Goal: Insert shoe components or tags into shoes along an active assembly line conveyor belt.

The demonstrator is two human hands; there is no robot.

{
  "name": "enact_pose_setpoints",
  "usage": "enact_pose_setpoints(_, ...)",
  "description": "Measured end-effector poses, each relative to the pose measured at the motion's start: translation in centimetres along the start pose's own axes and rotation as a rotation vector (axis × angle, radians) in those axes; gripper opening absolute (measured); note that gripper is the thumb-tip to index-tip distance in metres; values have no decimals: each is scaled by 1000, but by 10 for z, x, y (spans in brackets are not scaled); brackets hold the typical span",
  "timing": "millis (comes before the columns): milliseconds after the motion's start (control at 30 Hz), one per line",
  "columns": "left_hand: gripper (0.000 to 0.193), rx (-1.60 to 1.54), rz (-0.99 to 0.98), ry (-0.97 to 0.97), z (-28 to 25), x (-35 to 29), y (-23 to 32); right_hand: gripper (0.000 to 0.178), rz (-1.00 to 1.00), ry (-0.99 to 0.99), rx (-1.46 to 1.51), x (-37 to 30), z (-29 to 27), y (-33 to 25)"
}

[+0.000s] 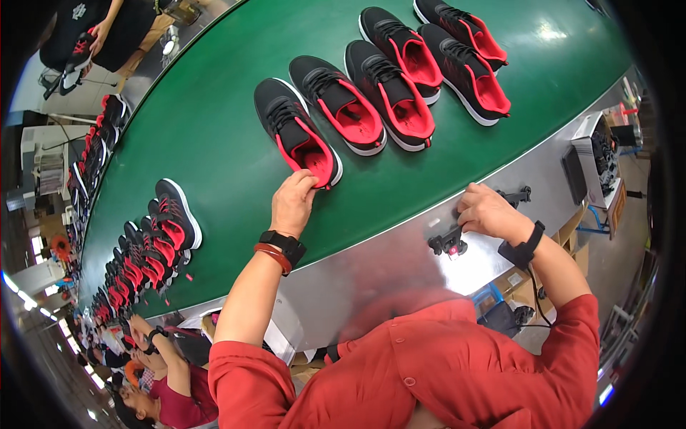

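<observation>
My left hand (291, 205) pinches the heel collar of a black sneaker (280, 114) with red lining and a white sole, the leftmost of a group. That sneaker lies on the green belt (207, 121), toe pointing away from me. Just right of it lie more matching sneakers, the nearest being a laced black sneaker (336, 104). My right hand (489, 212) is held over the metal edge at the belt's near side, fingers curled together. Whatever may be between those fingers is hidden. Black clamp-like fittings (449, 243) show beside and partly behind that hand.
A long row of sneakers (143, 264) runs along the belt at left. More sneakers (93, 157) line its far left side. A co-worker (175, 390) reaches in at lower left; another person's hand (100, 36) holds a shoe at upper left. An open box (597, 161) stands at right.
</observation>
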State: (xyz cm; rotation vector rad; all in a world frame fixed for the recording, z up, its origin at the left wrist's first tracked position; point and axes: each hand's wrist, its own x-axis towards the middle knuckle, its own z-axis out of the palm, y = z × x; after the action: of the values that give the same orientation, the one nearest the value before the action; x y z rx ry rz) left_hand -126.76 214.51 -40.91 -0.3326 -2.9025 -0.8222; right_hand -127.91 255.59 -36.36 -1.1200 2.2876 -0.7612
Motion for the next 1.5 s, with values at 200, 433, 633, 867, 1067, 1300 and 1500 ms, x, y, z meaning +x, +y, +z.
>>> enact_pose_setpoints(200,16,-15,-15,-33,0,-9,7,26,534,4,961,68,15,-54)
enact_pose_setpoints(433,16,-45,-29,-11,-3,-11,7,40,549,309,1165,135,91,-97)
enact_pose_setpoints(633,17,-83,-33,-10,-3,-10,4,40,546,473,1247,136,120,-100)
enact_pose_setpoints(867,17,-60,-18,-8,1,-11,0,40,520,398,1297,144,121,-108)
enact_pose_setpoints(1067,25,43,-105,-28,-10,-15,-3,32,474,31,1149,160,88,-81)
enact_pose_setpoints(1300,55,195,47,-380,-19,-26,-2,24,297,10,703,180,41,-95)
enact_pose_setpoints(1500,63,163,-211,-389,-60,-48,-2,42,-137,113,-708,195,-17,-35)
